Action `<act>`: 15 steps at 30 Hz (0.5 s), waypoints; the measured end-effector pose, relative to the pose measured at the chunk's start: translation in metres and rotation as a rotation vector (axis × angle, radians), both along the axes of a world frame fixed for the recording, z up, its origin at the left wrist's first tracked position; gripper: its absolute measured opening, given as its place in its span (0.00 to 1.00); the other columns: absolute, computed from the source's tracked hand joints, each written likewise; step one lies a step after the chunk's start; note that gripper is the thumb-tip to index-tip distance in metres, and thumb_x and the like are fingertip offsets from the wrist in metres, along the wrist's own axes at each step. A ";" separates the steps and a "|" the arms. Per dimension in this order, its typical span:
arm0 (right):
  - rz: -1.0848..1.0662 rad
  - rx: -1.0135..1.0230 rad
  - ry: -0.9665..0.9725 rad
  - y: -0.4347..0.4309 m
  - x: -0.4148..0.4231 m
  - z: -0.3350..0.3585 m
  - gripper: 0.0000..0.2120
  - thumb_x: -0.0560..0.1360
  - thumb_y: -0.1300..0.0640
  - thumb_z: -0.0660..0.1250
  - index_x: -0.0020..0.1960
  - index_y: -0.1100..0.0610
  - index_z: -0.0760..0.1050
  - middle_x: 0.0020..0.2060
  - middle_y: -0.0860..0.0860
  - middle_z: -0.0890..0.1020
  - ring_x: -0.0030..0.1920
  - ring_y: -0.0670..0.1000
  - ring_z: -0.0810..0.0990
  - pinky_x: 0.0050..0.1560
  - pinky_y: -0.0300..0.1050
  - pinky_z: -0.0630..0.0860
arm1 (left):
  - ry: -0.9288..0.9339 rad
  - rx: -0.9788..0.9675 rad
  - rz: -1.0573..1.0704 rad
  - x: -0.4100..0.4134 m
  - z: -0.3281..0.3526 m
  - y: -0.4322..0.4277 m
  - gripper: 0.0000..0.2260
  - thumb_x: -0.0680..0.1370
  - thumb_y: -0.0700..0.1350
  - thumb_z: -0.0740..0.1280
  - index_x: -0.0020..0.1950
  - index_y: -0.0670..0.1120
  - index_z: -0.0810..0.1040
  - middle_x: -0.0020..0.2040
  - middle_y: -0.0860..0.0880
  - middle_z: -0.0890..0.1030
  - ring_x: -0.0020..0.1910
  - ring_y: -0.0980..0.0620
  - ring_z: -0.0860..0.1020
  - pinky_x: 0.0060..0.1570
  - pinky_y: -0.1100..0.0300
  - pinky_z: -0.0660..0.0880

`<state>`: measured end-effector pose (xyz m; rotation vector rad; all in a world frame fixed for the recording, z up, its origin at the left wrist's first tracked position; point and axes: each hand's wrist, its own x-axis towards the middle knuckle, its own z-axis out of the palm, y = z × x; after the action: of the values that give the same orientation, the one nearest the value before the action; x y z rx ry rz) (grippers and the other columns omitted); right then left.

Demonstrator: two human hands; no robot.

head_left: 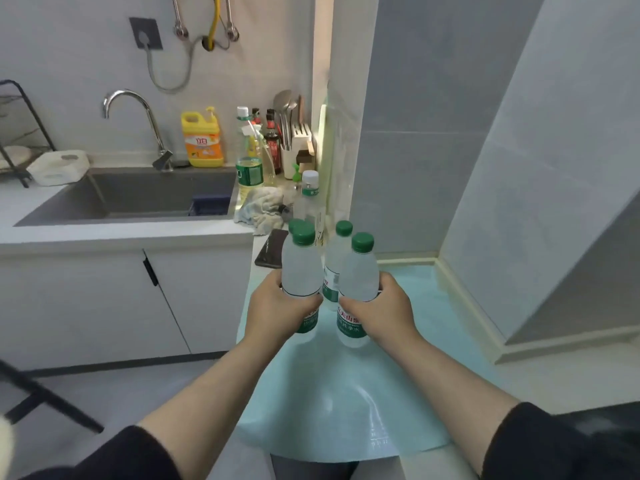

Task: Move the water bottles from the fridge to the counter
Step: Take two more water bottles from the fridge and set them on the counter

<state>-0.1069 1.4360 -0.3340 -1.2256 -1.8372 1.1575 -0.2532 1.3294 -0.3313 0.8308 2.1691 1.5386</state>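
I hold clear water bottles with green caps and green labels over a pale blue mat (346, 393) on the counter. My left hand (277, 306) grips one bottle (300, 268), and a second green cap (295, 224) shows right behind it. My right hand (382, 310) grips another bottle (358, 275). A further bottle (334, 258) stands upright between and behind them. A taller white-capped bottle (309, 202) stands farther back. No fridge is in view.
A dark phone (272, 252) lies left of the bottles. A crumpled cloth (261, 207), sauce bottles and a knife block (299, 147) crowd the back corner. The sink (138, 199) with its tap and yellow dish soap (202, 140) is to the left. Walls close in on the right.
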 end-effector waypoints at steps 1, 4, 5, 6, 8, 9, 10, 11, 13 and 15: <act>0.005 0.009 -0.010 0.006 -0.006 -0.010 0.22 0.58 0.47 0.79 0.46 0.43 0.71 0.42 0.39 0.80 0.43 0.40 0.80 0.35 0.37 0.73 | 0.008 -0.007 0.003 -0.005 -0.010 0.006 0.18 0.58 0.54 0.77 0.45 0.57 0.77 0.41 0.60 0.83 0.41 0.62 0.81 0.35 0.62 0.76; 0.008 0.014 -0.032 0.016 -0.019 -0.037 0.22 0.60 0.49 0.80 0.46 0.41 0.70 0.40 0.36 0.78 0.41 0.34 0.76 0.33 0.32 0.70 | 0.073 -0.042 0.007 -0.017 -0.037 0.020 0.15 0.60 0.52 0.76 0.40 0.60 0.74 0.37 0.61 0.81 0.39 0.62 0.80 0.33 0.61 0.78; 0.007 0.013 -0.041 0.019 -0.021 -0.044 0.22 0.60 0.49 0.80 0.46 0.41 0.70 0.40 0.35 0.78 0.41 0.35 0.76 0.32 0.32 0.69 | 0.092 -0.056 0.012 -0.020 -0.043 0.023 0.13 0.61 0.52 0.76 0.39 0.59 0.73 0.35 0.59 0.81 0.37 0.61 0.80 0.31 0.60 0.78; 0.003 0.011 -0.045 0.021 -0.023 -0.050 0.22 0.61 0.49 0.80 0.47 0.41 0.71 0.41 0.36 0.78 0.42 0.37 0.77 0.33 0.32 0.70 | 0.099 -0.065 0.020 -0.022 -0.049 0.025 0.12 0.61 0.51 0.75 0.38 0.58 0.73 0.35 0.58 0.81 0.36 0.59 0.80 0.29 0.59 0.78; -0.008 0.017 -0.049 0.026 -0.026 -0.057 0.23 0.61 0.49 0.80 0.50 0.43 0.72 0.42 0.38 0.79 0.44 0.44 0.80 0.35 0.35 0.71 | 0.086 -0.057 0.039 -0.024 -0.056 0.030 0.12 0.61 0.52 0.74 0.39 0.57 0.74 0.39 0.65 0.81 0.35 0.58 0.81 0.26 0.61 0.77; -0.008 0.023 -0.048 0.028 -0.027 -0.059 0.24 0.62 0.49 0.80 0.52 0.44 0.72 0.43 0.39 0.79 0.45 0.46 0.80 0.36 0.35 0.72 | 0.078 -0.049 0.050 -0.026 -0.059 0.032 0.12 0.61 0.52 0.74 0.40 0.57 0.74 0.39 0.68 0.80 0.35 0.59 0.81 0.27 0.63 0.77; -0.005 0.033 -0.046 0.030 -0.028 -0.060 0.24 0.62 0.49 0.80 0.53 0.44 0.72 0.44 0.39 0.79 0.46 0.47 0.80 0.37 0.36 0.73 | 0.073 -0.042 0.054 -0.027 -0.061 0.034 0.13 0.61 0.52 0.74 0.41 0.58 0.74 0.39 0.68 0.80 0.36 0.61 0.80 0.28 0.64 0.77; 0.002 0.039 -0.043 0.031 -0.028 -0.061 0.25 0.62 0.49 0.80 0.53 0.43 0.72 0.45 0.40 0.79 0.47 0.48 0.80 0.38 0.37 0.73 | 0.070 -0.037 0.056 -0.027 -0.063 0.037 0.14 0.61 0.53 0.75 0.42 0.59 0.74 0.39 0.67 0.81 0.36 0.63 0.80 0.29 0.64 0.77; 0.008 0.044 -0.029 0.031 -0.029 -0.064 0.26 0.62 0.48 0.80 0.54 0.42 0.71 0.45 0.39 0.79 0.47 0.46 0.80 0.40 0.38 0.74 | 0.068 -0.024 0.066 -0.027 -0.066 0.040 0.15 0.61 0.53 0.75 0.43 0.61 0.74 0.39 0.64 0.81 0.37 0.64 0.80 0.31 0.62 0.79; 0.015 0.040 -0.015 0.030 -0.028 -0.064 0.26 0.62 0.48 0.80 0.54 0.41 0.70 0.44 0.36 0.79 0.46 0.40 0.79 0.38 0.34 0.72 | 0.076 -0.005 0.064 -0.026 -0.068 0.043 0.16 0.62 0.53 0.74 0.44 0.65 0.73 0.41 0.65 0.81 0.37 0.62 0.80 0.31 0.60 0.79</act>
<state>-0.1346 1.4656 -0.3980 -1.2024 -1.8748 1.1168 -0.2795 1.3723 -0.3993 0.8396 2.2732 1.5549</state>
